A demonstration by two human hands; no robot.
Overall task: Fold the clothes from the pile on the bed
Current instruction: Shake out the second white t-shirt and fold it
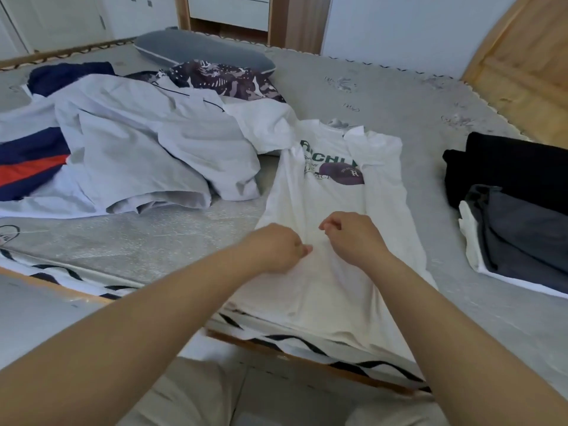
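Fingers: both hands curled, pinching cloth mid-body of white T-shirt (pixel 332 186); left hand (pixel 276 250), right hand (pixel 353 238).
Bed (pixel 384 96): carries all.
Unfolded pile (pixel 138 142): left of shirt, touching its sleeve.
Folded stack (pixel 516 210): right of shirt, apart.
Shirt: sides already folded in, hem at bed edge.
Advice: lift evenly w/ both hands, fold hem toward collar, edges aligned, smooth creases.

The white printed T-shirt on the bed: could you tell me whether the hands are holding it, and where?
Both hands, left and right, pinch the white printed T-shirt mid-body, below its print.
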